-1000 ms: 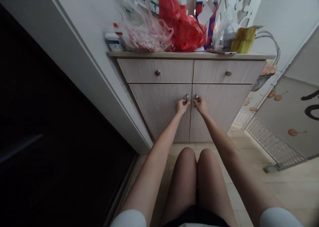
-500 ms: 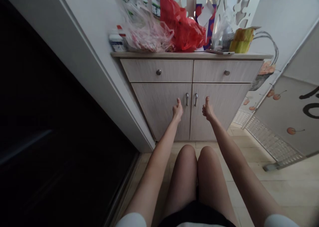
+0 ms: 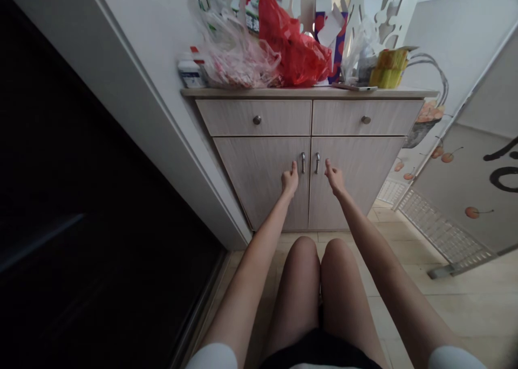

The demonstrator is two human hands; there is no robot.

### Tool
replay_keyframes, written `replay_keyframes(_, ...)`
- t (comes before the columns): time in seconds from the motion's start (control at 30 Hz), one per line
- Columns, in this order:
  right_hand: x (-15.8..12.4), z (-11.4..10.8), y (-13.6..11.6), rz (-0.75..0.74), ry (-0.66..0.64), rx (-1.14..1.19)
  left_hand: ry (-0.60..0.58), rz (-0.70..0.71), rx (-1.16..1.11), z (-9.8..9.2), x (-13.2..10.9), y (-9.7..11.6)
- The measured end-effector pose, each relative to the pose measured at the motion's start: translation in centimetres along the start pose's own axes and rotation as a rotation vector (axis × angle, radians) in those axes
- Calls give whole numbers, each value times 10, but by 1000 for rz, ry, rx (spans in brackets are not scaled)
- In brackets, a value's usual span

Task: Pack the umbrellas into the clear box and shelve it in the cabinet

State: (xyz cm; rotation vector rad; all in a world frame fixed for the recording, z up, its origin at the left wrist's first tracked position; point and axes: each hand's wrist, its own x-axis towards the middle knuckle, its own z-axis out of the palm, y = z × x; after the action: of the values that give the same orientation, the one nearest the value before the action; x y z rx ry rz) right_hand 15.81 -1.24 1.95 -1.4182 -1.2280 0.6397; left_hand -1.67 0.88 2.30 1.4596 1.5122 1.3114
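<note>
My left hand point(image 3: 290, 179) and my right hand point(image 3: 334, 178) are raised in front of a light wood-grain cabinet point(image 3: 356, 175) and hold nothing. Each hand is just below and to the outer side of a metal door handle. The left door's handle point(image 3: 303, 163) and the right door's handle point(image 3: 318, 163) stand side by side, untouched. Both doors are closed. Above them are two drawers, each with a round metal knob.
A red plastic bag point(image 3: 293, 48), a clear plastic bag point(image 3: 234, 53), a phone point(image 3: 354, 87) and a yellow package point(image 3: 384, 69) crowd the cabinet top. A dark doorway point(image 3: 81, 196) lies left. Tiled floor point(image 3: 404, 261) lies right, beside a cherry-patterned panel point(image 3: 457, 196).
Both hands have let go of the door handles and moved down and apart. They now rest just below the handles. The doors remain closed.
</note>
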Motion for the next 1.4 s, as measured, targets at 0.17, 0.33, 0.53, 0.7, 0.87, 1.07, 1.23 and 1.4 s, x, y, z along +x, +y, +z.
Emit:
replay_keyframes(0.17, 29, 29, 3, -169, 88, -173, 100, 195, 267, 20, 17, 11)
replay_keyframes(0.33, 43, 48, 7, -154, -18, -144, -31, 153, 201, 38, 30, 10)
replay_keyframes(0.53, 17, 39, 22, -209, -22, -65, -56, 210, 200, 25, 16, -7)
replay_keyframes(0.7, -28, 14, 32, -269, 12, -31, -69, 320, 198, -1, -16, -26)
replay_keyframes(0.87, -72, -20, 37, -303, 37, -64, -10, 360, 131, -36, -61, -40)
replay_keyframes(1.07, -117, -59, 36, -307, 138, -120, 95, 366, 72, -83, -109, -56)
replay_keyframes(1.23, -145, -91, 45, -311, 236, -129, 216, 359, 31, -111, -131, -67)
replay_keyframes(1.4, -166, -119, 53, -302, 305, -117, 353, 328, 33, -137, -147, -75)
